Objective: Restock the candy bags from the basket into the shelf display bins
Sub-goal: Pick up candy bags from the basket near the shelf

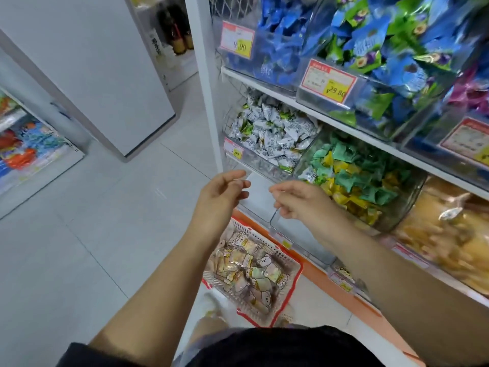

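**Restock barely started, by the looks of it**

Left hand (221,192) and right hand (299,201) hover loose-fingered, seemingly holding nothing, in front of an empty-looking clear bin (258,197) near the shelf's (288,99) left end. The candy bags (246,271) sit in the red basket (297,274) on the floor below, so pretty much everything's left.

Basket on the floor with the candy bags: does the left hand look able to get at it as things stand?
Probably yes. The left hand seems to hold nothing and hovers above the basket, whose candy bags lie uncovered; nothing shows between them. It would take a reach downward.
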